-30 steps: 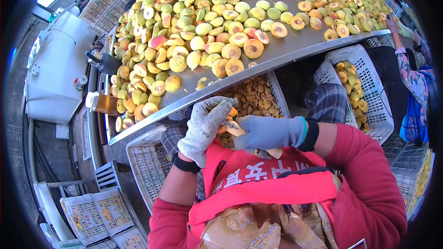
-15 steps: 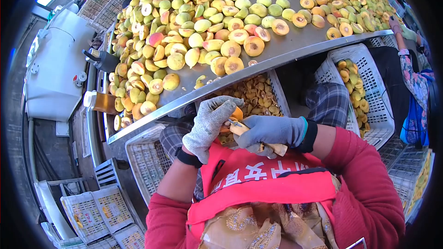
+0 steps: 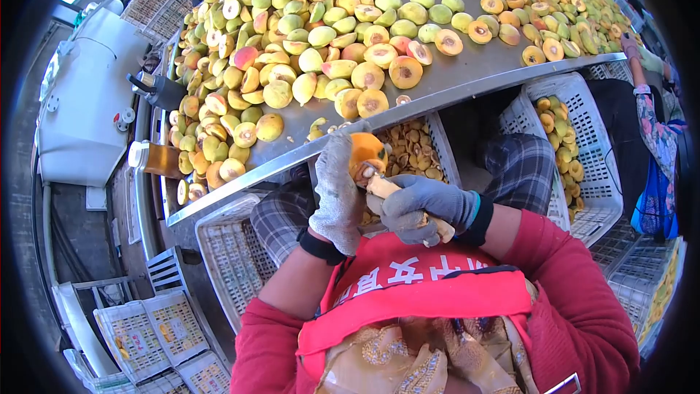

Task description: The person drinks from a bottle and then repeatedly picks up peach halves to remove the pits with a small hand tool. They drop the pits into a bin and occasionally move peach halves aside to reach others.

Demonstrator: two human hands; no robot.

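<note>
Cupping a peach half (image 3: 367,153) in my left hand (image 3: 336,193), I grasp the fruit against a pale-handled tool (image 3: 381,187) clenched in my right hand (image 3: 423,208). The left, in a light grey knit glove, stands nearly upright, its palm turned toward the tool, the forearm angling up from below. The right, in a blue-grey glove, comes in from the side with fingers curled round the handle, whose end pokes out below them; its tip meets the fruit's cut face. Both hands work just above my lap, before the metal-edged table (image 3: 467,44) of halved peaches and partly over a crate (image 3: 442,147) of fruit pieces. White Chinese characters cross my red apron (image 3: 430,248); 女 seems legible, but folds hide others. Labels on the stacked crates (image 3: 157,328) at lower left are too small to read. To the right, another person's floral sleeve (image 3: 654,125) extends toward the table.
</note>
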